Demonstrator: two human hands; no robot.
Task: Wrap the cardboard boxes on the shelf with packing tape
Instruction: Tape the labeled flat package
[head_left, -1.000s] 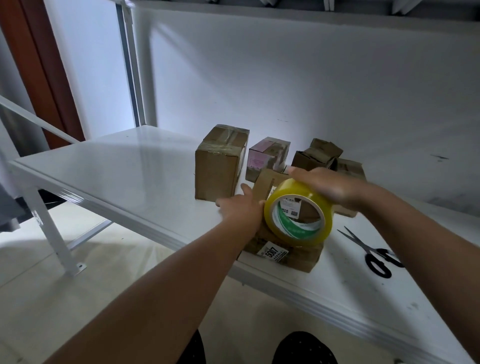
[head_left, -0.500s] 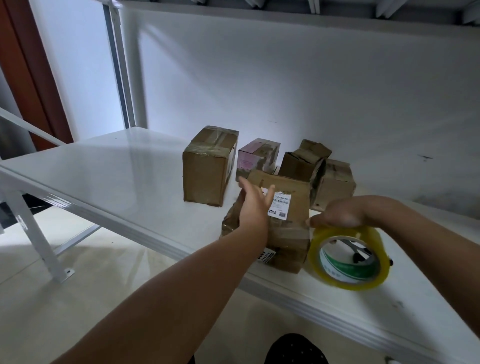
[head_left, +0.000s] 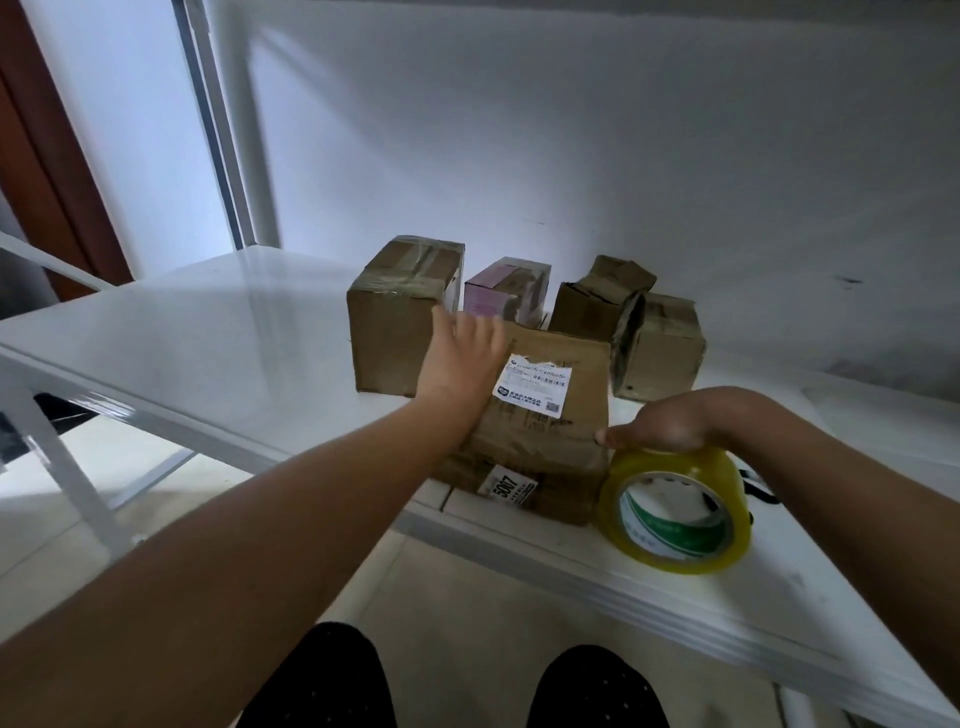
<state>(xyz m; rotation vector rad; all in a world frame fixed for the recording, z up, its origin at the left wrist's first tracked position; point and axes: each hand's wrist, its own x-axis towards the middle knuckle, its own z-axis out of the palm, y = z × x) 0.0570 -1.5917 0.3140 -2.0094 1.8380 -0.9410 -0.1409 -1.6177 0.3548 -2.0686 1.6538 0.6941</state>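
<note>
Slippage is the main risk here: the labelled cardboard box sits at the near edge of the white shelf, one near corner seemingly just past the lip, and it is steadied only by the left hand, which lies flat on its far left top with fingers straight and spread. A hard tug on the tape could, I judge, drag the box toward the edge or off it. The right hand grips the top of the yellow packing tape roll, fingers curled over the rim, thumb close to the box's right side. The roll stands on its edge just right of the box. I cannot make out a drawn strip between roll and box, so whether the tape is anchored is unclear; a loose end could fold on itself or peel away.

Counted: five boxes in all. Beyond the one in hand there is a tall taped box at far left, a pink-sided box behind the left hand, an open-flapped box and a squat box at far right. One tape roll. A dark object shows partly behind the roll; too hidden to name.
</note>
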